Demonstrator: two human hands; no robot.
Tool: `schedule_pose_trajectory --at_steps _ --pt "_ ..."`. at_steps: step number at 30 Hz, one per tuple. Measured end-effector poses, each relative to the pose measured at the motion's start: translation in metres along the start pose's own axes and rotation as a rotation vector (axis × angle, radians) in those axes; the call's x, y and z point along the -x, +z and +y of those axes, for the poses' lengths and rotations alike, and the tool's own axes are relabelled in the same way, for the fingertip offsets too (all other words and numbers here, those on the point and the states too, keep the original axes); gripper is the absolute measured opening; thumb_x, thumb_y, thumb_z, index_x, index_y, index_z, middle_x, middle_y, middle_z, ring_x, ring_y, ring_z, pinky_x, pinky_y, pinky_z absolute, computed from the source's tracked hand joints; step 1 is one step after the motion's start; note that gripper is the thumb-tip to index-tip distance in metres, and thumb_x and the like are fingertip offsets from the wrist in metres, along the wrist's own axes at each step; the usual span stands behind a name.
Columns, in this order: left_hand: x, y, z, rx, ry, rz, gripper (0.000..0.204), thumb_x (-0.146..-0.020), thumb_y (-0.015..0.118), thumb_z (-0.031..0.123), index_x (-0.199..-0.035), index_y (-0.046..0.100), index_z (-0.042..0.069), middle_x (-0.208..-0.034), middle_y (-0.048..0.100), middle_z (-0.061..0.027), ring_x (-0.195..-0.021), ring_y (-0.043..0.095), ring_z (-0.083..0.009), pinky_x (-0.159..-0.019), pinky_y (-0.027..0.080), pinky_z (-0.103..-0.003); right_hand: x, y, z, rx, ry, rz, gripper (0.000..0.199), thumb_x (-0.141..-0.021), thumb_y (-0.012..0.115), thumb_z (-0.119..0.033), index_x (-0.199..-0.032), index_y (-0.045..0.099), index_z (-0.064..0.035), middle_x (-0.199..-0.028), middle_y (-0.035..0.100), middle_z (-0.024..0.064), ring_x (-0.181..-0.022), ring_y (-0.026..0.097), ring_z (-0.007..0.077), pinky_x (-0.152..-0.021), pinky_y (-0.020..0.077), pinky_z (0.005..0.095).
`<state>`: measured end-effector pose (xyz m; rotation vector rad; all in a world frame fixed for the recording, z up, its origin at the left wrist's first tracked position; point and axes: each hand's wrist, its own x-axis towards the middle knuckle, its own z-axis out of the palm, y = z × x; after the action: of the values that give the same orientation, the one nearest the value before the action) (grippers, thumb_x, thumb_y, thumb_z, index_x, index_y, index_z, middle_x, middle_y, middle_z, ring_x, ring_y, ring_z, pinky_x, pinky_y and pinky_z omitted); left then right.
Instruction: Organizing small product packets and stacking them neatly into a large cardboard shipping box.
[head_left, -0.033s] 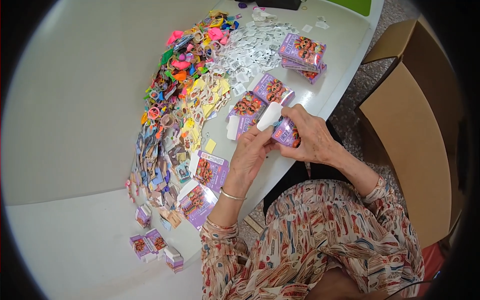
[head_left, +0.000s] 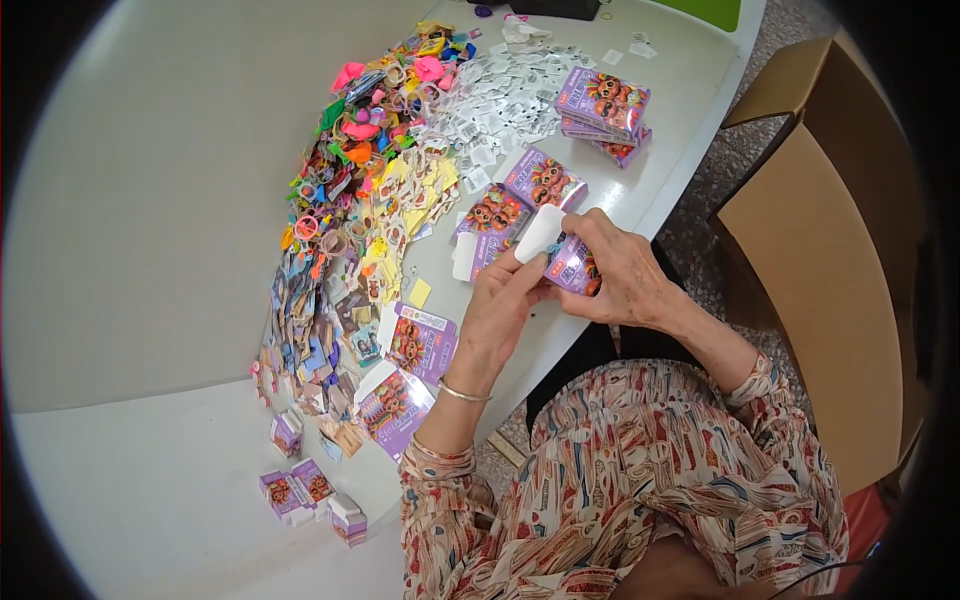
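— Where is the purple box (head_left: 576, 275)?

— In both hands, above the table (head_left: 655, 190). The right hand (head_left: 632, 278) grasps it by its sides, apparently to steady it. The left hand (head_left: 505, 305) pinches it at the end with the raised white flap (head_left: 541, 232).

— Why pinch it there?

— Probably to keep that end within the thumb's reach. Something bluish shows beside the flap, too small to make out.

— And around that box?

— More purple boxes (head_left: 548, 180) lie just beyond it; past those, a stack of boxes (head_left: 603, 103), perhaps piled to save room. White slips (head_left: 500, 95) spread beyond it and leftward, with yellow cards (head_left: 428, 185) and colourful trinkets (head_left: 360, 130) farther left, seemingly grouped by kind for easy picking. Well to its right stands a brown carton (head_left: 815, 310).
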<state>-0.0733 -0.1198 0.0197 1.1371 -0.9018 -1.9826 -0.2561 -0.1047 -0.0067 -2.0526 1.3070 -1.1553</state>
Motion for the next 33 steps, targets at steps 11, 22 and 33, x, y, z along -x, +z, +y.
schedule_pose_trajectory --at_steps 11,22,33 --pt "0.012 0.022 -0.010 -0.564 0.397 0.149 0.033 -0.096 0.056 0.012 -0.124 0.056 -0.005 -0.103 0.066 -0.0052 -0.092 0.060 -0.0109 -0.083 0.048 -0.024 0.002 -0.001 0.004 0.014 0.046 -0.045 0.084 -0.064 0.075 -0.023 -0.130 0.032 0.0053 -0.098 0.058 0.0249 -0.084 0.062 0.0399 -0.068 0.0513 0.0441" --pt "0.002 0.025 -0.007 -0.625 0.356 0.182 0.025 -0.090 0.064 0.009 -0.110 0.064 -0.005 -0.089 0.067 -0.0054 -0.077 0.058 -0.0061 -0.068 0.048 -0.023 0.008 -0.002 0.006 0.039 0.023 -0.081 0.083 -0.062 0.075 -0.021 -0.128 0.032 0.0049 -0.097 0.057 0.0233 -0.084 0.062 0.0400 -0.068 0.0516 0.0440" --pt "-0.002 0.025 -0.014 -0.783 0.495 0.269 0.021 -0.091 0.061 0.008 -0.107 0.066 -0.004 -0.063 0.054 0.0007 -0.060 0.043 -0.0023 -0.051 0.037 -0.022 0.009 -0.001 0.010 0.023 0.011 -0.067 0.082 -0.062 0.074 -0.021 -0.127 0.033 0.0063 -0.095 0.057 0.0240 -0.082 0.062 0.0406 -0.066 0.0518 0.0436"
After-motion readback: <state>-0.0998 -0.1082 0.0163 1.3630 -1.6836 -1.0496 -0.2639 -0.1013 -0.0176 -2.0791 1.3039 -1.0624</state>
